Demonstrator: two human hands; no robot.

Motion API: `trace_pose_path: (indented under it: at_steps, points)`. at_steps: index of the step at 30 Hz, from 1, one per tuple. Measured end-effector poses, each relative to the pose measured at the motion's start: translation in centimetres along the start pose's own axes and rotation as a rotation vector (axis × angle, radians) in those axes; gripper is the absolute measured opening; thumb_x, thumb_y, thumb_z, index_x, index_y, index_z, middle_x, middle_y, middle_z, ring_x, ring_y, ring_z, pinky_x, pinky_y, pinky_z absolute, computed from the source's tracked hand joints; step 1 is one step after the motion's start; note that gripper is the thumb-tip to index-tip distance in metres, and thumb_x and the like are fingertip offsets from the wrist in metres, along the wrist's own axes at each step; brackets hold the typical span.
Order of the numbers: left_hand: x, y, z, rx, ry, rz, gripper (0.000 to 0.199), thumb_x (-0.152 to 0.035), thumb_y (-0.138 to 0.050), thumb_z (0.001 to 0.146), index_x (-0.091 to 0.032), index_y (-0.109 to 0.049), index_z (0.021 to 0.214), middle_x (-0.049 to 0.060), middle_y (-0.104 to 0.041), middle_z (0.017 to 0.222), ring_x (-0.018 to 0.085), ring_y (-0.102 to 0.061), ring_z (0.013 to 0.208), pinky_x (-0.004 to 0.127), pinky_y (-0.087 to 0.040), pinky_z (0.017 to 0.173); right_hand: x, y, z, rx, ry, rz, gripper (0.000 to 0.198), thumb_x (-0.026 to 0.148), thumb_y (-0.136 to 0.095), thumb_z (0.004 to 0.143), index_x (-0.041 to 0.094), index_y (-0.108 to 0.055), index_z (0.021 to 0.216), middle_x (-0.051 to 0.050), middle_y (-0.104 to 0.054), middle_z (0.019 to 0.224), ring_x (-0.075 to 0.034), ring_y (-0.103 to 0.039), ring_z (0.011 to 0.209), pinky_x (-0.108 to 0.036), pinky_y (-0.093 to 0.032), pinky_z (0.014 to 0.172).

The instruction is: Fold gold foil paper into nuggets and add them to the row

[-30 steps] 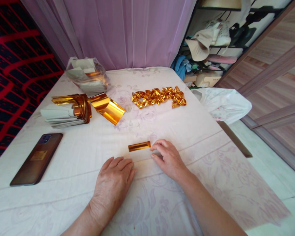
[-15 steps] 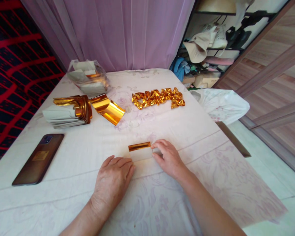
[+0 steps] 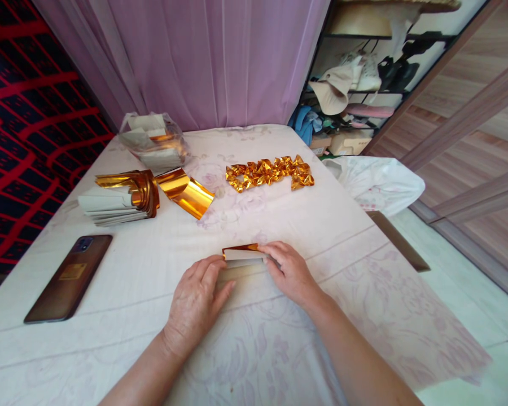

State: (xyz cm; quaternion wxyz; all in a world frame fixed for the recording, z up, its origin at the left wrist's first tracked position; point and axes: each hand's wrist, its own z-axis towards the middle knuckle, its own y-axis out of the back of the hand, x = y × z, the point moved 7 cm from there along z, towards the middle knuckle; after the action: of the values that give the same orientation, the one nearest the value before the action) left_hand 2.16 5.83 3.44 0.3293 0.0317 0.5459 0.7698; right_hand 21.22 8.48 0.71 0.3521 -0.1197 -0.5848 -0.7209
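A small folded sheet of gold foil paper lies before me, its pale backing facing up and a gold strip along the far edge. My left hand has its fingertips on the paper's left end, with the thumb lower and apart from the fingers. At the opposite end, my right hand pinches the paper between thumb and fingers. Beyond it sits a row of folded gold foil pieces. Two loose gold foil sheets overlap beside a stack of bent foil papers, which shows white backs and gold faces.
A phone lies face down at the left. Behind the stack stands a clear plastic bag of more papers. The floral tablecloth covers the table. Right of it are a white bag and a shelf with caps and shoes.
My left hand has moved up and forward, its fingers now at the paper's left end. The gold strip looks narrower and slanted. The view has shifted slightly.
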Motion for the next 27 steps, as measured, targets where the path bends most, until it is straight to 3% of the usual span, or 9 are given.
trace_pose_path:
  at_steps: [3,8,14,20,27]
  points:
    - [0.5,-0.5,-0.2,0.015,0.047,-0.045,0.024,-0.037,-0.053,0.093,-0.019,-0.054,0.109,0.008,-0.069,0.104,0.023,-0.066,0.093,0.039,-0.053,0.081,0.1,-0.1,-0.1,-0.007,-0.002,-0.020,0.030,0.012,-0.051,0.085,0.022,-0.068,0.109,-0.007,-0.068,0.106,-0.021,-0.062,0.100,-0.040,-0.051,0.090]
    - [1.1,-0.7,-0.2,0.055,0.076,-0.103,0.037,-0.046,-0.058,0.090,-0.019,-0.054,0.114,0.006,-0.071,0.096,0.023,-0.066,0.087,0.039,-0.051,0.079,0.6,0.1,-0.3,0.030,0.051,-0.022,0.046,0.002,-0.050,0.074,0.023,-0.068,0.111,-0.007,-0.066,0.110,-0.021,-0.061,0.104,-0.039,-0.051,0.092]
    - [0.6,-1.6,0.1,0.110,0.012,-0.026,0.032,-0.028,-0.057,0.091,-0.019,-0.057,0.122,0.005,-0.072,0.092,0.024,-0.064,0.088,0.041,-0.046,0.082,-0.1,0.7,-0.5,0.110,0.047,0.115,0.064,-0.002,-0.042,0.066,0.023,-0.062,0.121,-0.006,-0.065,0.122,-0.019,-0.060,0.113,-0.039,-0.048,0.100]
    - [0.0,-2.0,0.3,0.118,-0.001,0.059,0.039,-0.022,-0.062,0.086,-0.015,-0.058,0.124,0.007,-0.072,0.095,0.025,-0.062,0.088,0.041,-0.046,0.080,-1.6,0.6,-0.2,0.048,-0.129,0.226,0.037,0.015,-0.045,0.087,0.023,-0.062,0.118,-0.004,-0.073,0.102,-0.017,-0.068,0.092,-0.034,-0.054,0.084]
    - [-0.7,-1.6,0.5,0.155,0.000,0.048,0.013,-0.017,-0.058,0.087,-0.020,-0.064,0.098,0.004,-0.071,0.087,0.023,-0.063,0.084,0.043,-0.043,0.085,-1.8,0.5,0.0,0.065,-0.125,0.270,0.031,0.019,-0.050,0.084,0.022,-0.067,0.109,-0.002,-0.073,0.091,-0.015,-0.067,0.078,-0.029,-0.054,0.074]
